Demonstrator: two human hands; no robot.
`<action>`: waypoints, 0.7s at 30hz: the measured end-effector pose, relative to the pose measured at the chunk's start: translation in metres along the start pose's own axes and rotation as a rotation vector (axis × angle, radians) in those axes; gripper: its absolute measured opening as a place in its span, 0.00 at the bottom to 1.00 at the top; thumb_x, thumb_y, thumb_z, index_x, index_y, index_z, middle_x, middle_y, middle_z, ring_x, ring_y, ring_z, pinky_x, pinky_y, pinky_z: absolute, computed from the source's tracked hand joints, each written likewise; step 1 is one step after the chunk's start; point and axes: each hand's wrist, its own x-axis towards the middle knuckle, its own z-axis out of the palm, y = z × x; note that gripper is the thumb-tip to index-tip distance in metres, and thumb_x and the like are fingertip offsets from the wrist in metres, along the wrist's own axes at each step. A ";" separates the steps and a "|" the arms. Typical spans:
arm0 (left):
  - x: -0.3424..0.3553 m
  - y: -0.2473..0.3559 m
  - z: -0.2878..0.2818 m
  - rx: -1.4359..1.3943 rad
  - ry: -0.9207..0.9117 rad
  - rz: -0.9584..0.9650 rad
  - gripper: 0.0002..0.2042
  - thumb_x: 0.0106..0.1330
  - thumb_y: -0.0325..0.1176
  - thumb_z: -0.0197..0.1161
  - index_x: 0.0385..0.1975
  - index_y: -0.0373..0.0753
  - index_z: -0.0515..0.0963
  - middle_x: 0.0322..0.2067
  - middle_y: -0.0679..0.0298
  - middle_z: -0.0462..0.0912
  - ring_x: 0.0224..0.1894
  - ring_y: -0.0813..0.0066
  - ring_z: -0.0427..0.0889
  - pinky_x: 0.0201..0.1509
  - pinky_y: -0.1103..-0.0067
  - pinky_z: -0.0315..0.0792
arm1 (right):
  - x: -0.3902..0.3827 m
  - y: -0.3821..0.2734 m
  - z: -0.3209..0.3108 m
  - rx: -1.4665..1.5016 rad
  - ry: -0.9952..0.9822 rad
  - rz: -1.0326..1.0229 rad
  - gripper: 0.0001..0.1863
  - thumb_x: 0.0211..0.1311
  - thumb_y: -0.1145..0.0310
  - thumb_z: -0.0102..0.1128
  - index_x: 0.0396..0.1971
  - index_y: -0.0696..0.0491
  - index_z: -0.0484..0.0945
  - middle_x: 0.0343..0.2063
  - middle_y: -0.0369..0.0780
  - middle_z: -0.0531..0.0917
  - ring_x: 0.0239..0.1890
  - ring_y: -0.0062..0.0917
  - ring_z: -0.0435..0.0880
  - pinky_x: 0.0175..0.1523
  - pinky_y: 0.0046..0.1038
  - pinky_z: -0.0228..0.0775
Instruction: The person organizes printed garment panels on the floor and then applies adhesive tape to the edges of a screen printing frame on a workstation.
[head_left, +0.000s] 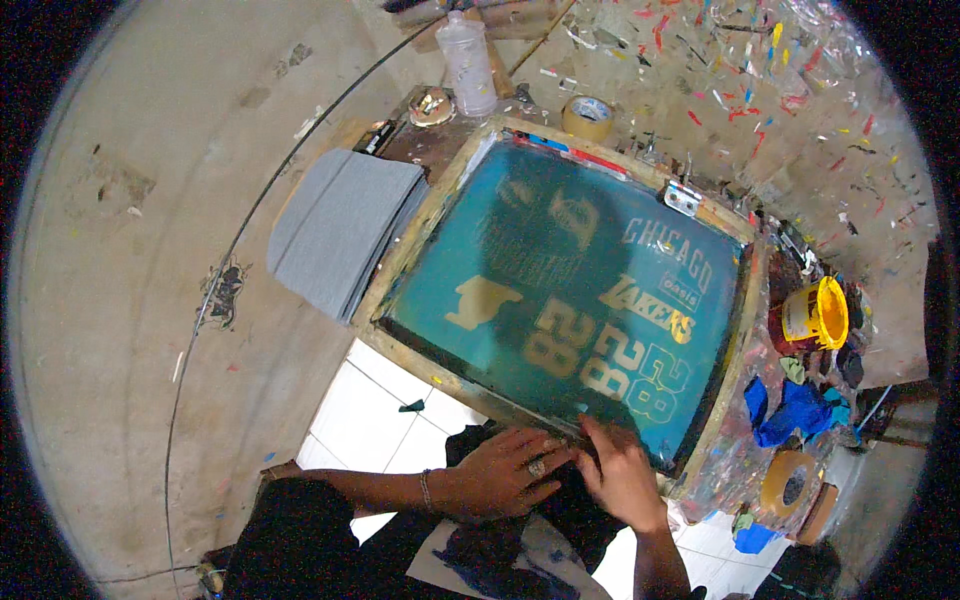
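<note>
A screen-printing frame [404, 365] with a teal mesh lies in front of me. Pale lettering, numerals and shapes show in the mesh. At its near edge are both my hands. My left hand [520, 472], with a ring and a bracelet, reaches in from the left, its fingers stretched out toward the right one. My right hand [622, 478] has its index finger extended to the frame's near rail and its thumb apart below. I make out nothing held in either hand. Below them, across my dark-clothed lap, lies a pale sheet [425, 575] with a dark print.
Left of the frame sits a stack of grey fabric pieces [345, 225]. A plastic bottle [467, 65] and a tape roll [587, 117] stand behind. A hinge clamp [683, 198] grips the far rail. Rightward are a yellow tub [815, 313], blue rags [790, 412] and brown tape [788, 483].
</note>
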 end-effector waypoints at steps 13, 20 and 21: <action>-0.016 -0.010 -0.010 0.232 -0.339 0.070 0.35 0.68 0.49 0.53 0.66 0.30 0.56 0.70 0.50 0.51 0.74 0.57 0.47 0.75 0.57 0.38 | -0.018 -0.010 0.002 -0.131 0.013 -0.078 0.31 0.63 0.56 0.59 0.60 0.58 0.65 0.53 0.51 0.76 0.58 0.51 0.71 0.67 0.44 0.59; -0.005 -0.015 -0.009 0.182 -0.271 0.022 0.37 0.67 0.50 0.54 0.68 0.29 0.53 0.71 0.48 0.49 0.74 0.57 0.46 0.74 0.57 0.41 | -0.022 -0.014 0.004 -0.159 0.003 -0.035 0.35 0.62 0.58 0.60 0.63 0.60 0.61 0.59 0.53 0.71 0.63 0.53 0.66 0.68 0.45 0.56; -0.003 -0.014 -0.009 0.203 -0.290 0.026 0.37 0.67 0.50 0.54 0.68 0.29 0.53 0.71 0.48 0.49 0.74 0.57 0.45 0.74 0.57 0.41 | -0.022 -0.014 0.003 -0.128 0.049 -0.020 0.35 0.62 0.58 0.60 0.63 0.61 0.61 0.59 0.53 0.71 0.63 0.53 0.66 0.69 0.45 0.56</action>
